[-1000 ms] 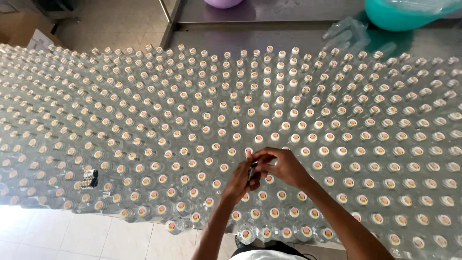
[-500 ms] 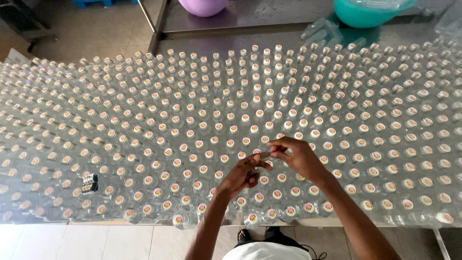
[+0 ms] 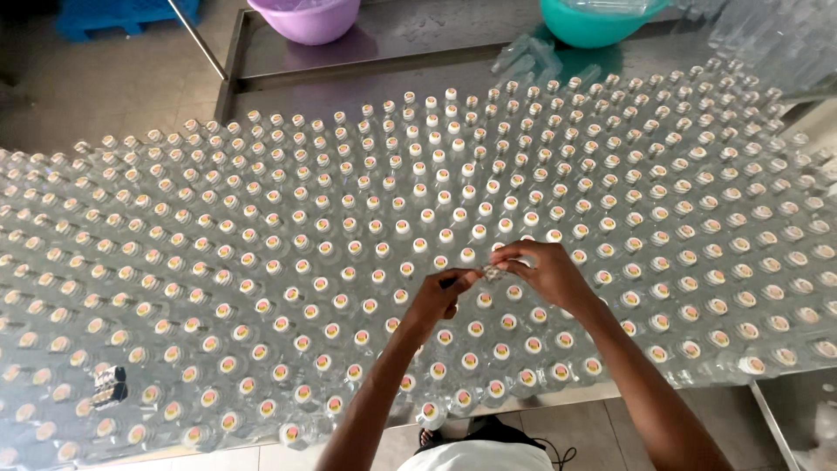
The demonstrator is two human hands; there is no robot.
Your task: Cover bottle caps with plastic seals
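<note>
Head view, looking down on a metal table (image 3: 610, 397) packed edge to edge with small clear capped bottles (image 3: 261, 227) standing upright in curving rows. At far left, near the front edge, a small dark clip-like object (image 3: 107, 386) lies among the bottles; against the earlier frames it sits a little lower in the picture, which matches a shift of the camera, not of the object. Behind the table, upper left, a blue pallet (image 3: 122, 13) rests on the floor, and a purple basin (image 3: 314, 17) stands beside it on a lower metal shelf; both show more fully now than half a second ago.

Centre: the left hand (image 3: 440, 296) reaches in over the front rows, its fingers curled and pinched together at the tips on a thin dark piece that is too small to identify. Just beside it, the right hand (image 3: 545, 270) is likewise nearly closed, thumb and forefinger pinching a small clear cap-like piece (image 3: 495, 274) held just above the bottle tops. The two sets of fingertips meet at this piece. Compared with the earlier frames the hands remain joined in the same pinch, and have moved slightly farther from the table's front edge.

Upper right, a teal basin (image 3: 602, 22) holds clear items, and loose clear bottles (image 3: 532, 57) lie on their sides next to it.
</note>
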